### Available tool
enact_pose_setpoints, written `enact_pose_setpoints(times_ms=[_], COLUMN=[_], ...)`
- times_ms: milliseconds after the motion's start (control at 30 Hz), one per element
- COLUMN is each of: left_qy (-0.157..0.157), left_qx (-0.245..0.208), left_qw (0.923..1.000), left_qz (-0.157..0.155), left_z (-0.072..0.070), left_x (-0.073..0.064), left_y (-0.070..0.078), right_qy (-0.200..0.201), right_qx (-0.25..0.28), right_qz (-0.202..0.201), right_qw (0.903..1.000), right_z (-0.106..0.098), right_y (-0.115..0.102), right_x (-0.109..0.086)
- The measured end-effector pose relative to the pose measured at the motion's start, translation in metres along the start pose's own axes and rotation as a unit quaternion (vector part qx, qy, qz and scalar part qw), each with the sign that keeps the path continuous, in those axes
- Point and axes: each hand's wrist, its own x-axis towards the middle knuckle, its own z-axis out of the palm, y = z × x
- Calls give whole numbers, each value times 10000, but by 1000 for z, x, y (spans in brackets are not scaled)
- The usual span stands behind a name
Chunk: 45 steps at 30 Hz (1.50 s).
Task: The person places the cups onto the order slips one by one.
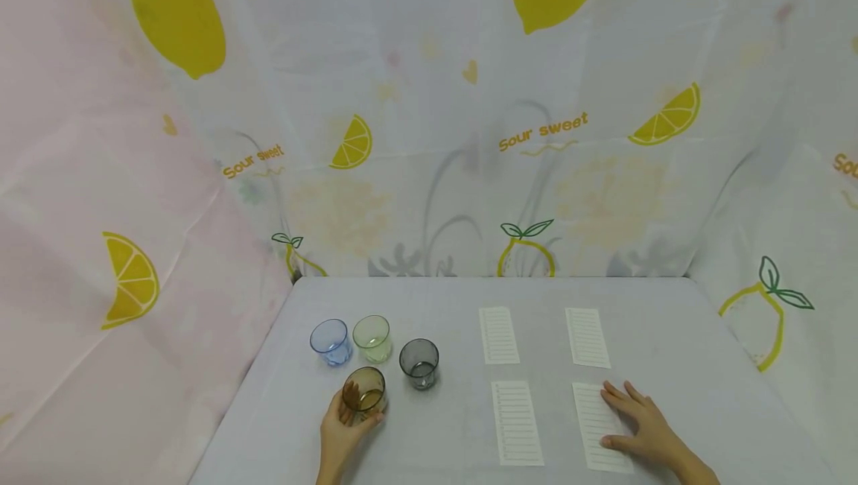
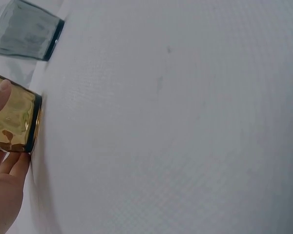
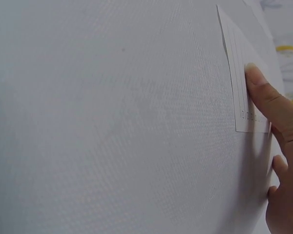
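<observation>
An amber glass cup is at the front left of the table, with my left hand gripping it between thumb and fingers. In the left wrist view the thumb lies along the side of the amber cup and the fingers sit on the opposite side. My right hand rests over the right edge of a lined paper slip, fingers spread. The right wrist view shows the thumb on the slip, which has a row of small boxes along one end.
Behind the amber cup stand a blue glass cup, a green one and a grey one. Three more lined slips lie near the right hand: front left, back left and back right. A lemon-print cloth hangs around the table.
</observation>
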Motion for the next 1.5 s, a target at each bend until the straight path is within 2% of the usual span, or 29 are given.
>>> enact_pose_setpoints(times_ms=[233,600,933,1133,1233,1400,1500], left_qy=[46,-30,-146,-138,-139,-157,-198], left_qx=[-102,-207,-234,-301,-334,-356,-374], left_qw=[9999,9998,9994,9993,9992,9991,9990], left_qz=[-2,75,196,151,182,150,152], left_z=[2,6,5,6,6,7,7], left_x=[0,-2,-5,-3,-3,-4,-4], left_y=[2,13,23,21,21,22,22], right_qy=[29,-161,-270,-282,-313,-159,-45], right_qx=[44,96,196,-207,-394,-421,-235], right_qz=[-32,-185,85,489,504,172,-92], right_qw=[10000,9997,9994,9982,9975,9988,9997], right_z=[-1,-6,-10,-12,-12,-10,-8], right_y=[2,3,-1,-6,-5,-1,2], right_x=[1,2,3,4,3,2,1])
